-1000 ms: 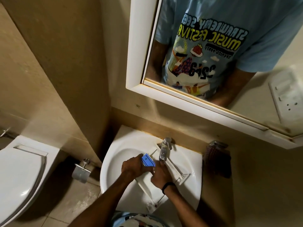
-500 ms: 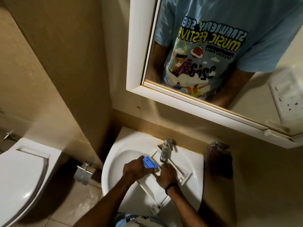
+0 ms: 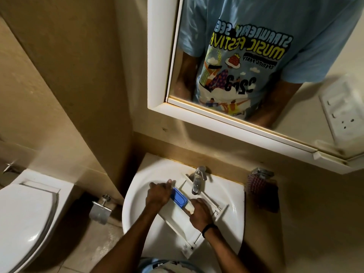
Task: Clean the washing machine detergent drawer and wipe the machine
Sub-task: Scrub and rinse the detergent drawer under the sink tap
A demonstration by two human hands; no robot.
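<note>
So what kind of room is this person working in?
Most likely a bathroom: a white washbasin with a tap, a toilet beside it, and a white-framed mirror on the wall above.

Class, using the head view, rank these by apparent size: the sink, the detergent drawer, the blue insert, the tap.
1. sink
2. detergent drawer
3. blue insert and tap: these look about equal, so I leave them unranked.

Both forearms bare, entering from the bottom edge and converging. Left hand [image 3: 158, 194] — knuckles up, fingers curled round the edge of the drawer [image 3: 174, 215]. Right hand [image 3: 199, 213] — back up, fingers bent down onto the same drawer; whether they clasp anything under the palm is not visible. Black band [image 3: 209, 229] on right wrist.
</note>
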